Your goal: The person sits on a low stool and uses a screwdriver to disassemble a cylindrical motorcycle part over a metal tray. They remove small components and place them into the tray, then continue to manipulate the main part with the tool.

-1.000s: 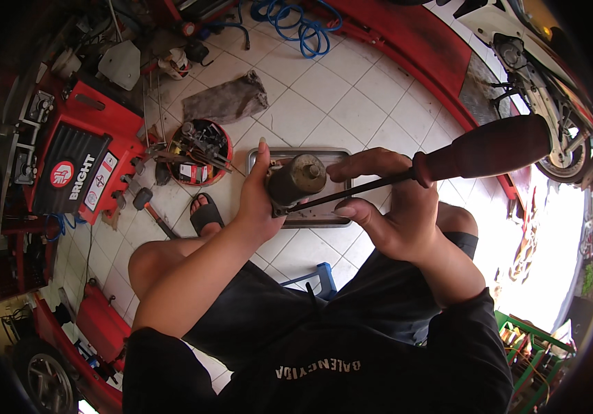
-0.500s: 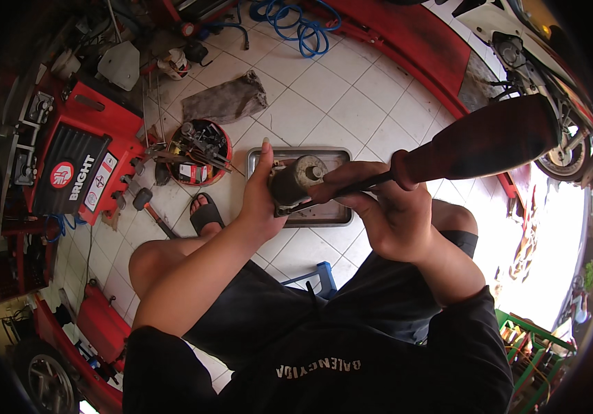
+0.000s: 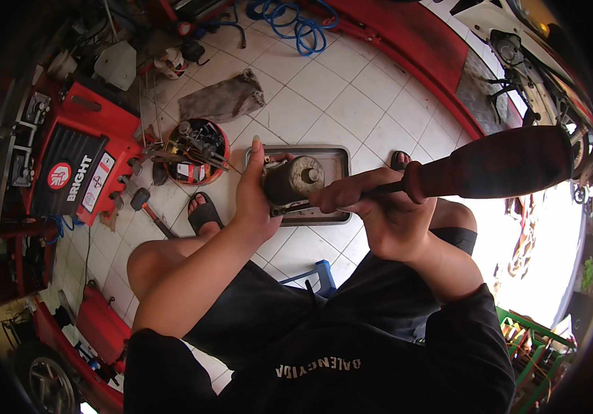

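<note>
A cylindrical metal motor [image 3: 295,181] with a pale, worn end cap and a small round boss sits in the grip of my left hand [image 3: 251,200], thumb pointing up along its side. My right hand [image 3: 396,224] is closed on a screwdriver [image 3: 496,165] with a thick dark red handle. The handle sticks out to the right; its shaft runs left under my fingers to the motor's lower edge. Whether the tip touches the motor is hard to tell. Beneath, a shallow metal tray [image 3: 347,165] lies on the floor, partly covered by the motor and hands.
Left of the tray stands a red tub [image 3: 226,148] full of tools and parts, with a hammer [image 3: 146,203] nearby. Beyond lie a grey cloth [image 3: 222,96] and a coiled blue hose [image 3: 303,31]. A red machine [image 3: 82,148] stands left, a motorcycle [image 3: 527,65] at far right.
The screwdriver's handle has swung lower and slightly to the right. The motor has shifted a little left, with its end cap turned more into view. My right foot now shows beyond my hand.
</note>
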### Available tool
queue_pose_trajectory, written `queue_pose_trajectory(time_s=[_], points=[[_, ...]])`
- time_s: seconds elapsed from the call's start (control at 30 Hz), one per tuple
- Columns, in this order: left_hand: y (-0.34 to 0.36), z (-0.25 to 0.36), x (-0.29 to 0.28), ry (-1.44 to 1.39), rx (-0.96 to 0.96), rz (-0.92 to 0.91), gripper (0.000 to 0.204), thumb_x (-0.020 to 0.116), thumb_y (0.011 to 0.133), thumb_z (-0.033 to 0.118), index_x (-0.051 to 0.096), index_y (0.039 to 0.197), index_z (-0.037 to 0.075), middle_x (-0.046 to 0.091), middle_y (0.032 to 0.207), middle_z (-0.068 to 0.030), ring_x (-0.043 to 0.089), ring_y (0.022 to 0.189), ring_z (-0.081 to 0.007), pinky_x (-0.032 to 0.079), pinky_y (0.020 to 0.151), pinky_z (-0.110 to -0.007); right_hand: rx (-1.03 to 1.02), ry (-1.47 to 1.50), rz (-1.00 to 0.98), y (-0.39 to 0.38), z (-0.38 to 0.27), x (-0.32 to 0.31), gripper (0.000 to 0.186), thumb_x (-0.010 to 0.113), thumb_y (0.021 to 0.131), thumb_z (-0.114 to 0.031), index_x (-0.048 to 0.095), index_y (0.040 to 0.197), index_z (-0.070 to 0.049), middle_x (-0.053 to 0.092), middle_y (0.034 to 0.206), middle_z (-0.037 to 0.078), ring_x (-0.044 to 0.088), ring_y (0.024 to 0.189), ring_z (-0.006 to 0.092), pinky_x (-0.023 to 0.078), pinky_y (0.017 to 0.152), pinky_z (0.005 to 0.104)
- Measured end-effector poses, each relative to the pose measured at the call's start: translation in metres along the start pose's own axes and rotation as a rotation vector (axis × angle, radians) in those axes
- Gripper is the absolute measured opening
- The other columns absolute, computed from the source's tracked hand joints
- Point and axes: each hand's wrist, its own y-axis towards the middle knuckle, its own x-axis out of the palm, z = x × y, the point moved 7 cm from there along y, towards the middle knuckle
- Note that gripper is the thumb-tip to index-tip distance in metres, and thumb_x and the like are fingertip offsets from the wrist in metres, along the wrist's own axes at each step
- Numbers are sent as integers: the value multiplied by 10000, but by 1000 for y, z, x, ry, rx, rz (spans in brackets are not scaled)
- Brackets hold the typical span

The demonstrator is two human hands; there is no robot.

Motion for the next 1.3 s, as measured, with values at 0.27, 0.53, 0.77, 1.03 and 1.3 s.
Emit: queue_pose_trajectory(time_s=[0.27, 0.53, 0.77, 1.03, 1.3], points=[[-5, 3, 3, -8, 39, 24, 580, 464, 1045, 614, 633, 1091, 62, 698, 1026, -81, 715, 957, -207, 584, 872, -365, -45, 28, 77, 3, -6, 2, 82, 459, 986, 154, 452, 1060, 118, 658, 870, 250, 732, 883, 394, 619, 865, 572], [-5, 7, 6, -19, 103, 26, 556, 463, 1055, 594, 624, 1082, 62, 696, 1007, -83, 712, 955, -195, 582, 869, -352, -70, -88, 62, 4, -5, -2, 63, 504, 975, 155, 497, 1020, 111, 655, 871, 219, 739, 861, 385, 638, 816, 576], [-4, 6, 4, -8, 94, 29, 530, 470, 1059, 576, 608, 1082, 65, 689, 1021, -83, 711, 954, -192, 582, 873, -350, -102, -93, 89, 3, -6, -2, 76, 513, 973, 155, 513, 1034, 109, 648, 887, 194, 737, 858, 372, 640, 819, 588], [-6, 5, 6, 6, 75, 34, 539, 471, 1055, 588, 608, 1081, 67, 690, 1022, -85, 711, 956, -192, 585, 865, -351, -46, -105, 92, 1, -5, -3, 74, 515, 969, 161, 523, 1029, 119, 647, 869, 214, 734, 851, 362, 633, 837, 592], [-3, 4, 12, 26, -5, 1, 574, 452, 1049, 616, 635, 1068, 72, 717, 924, -88, 723, 802, -213, 587, 688, -364, 21, -13, 159, -1, -16, -5, 111, 511, 977, 138, 525, 1075, 88, 664, 883, 211, 736, 882, 357, 621, 845, 524]])
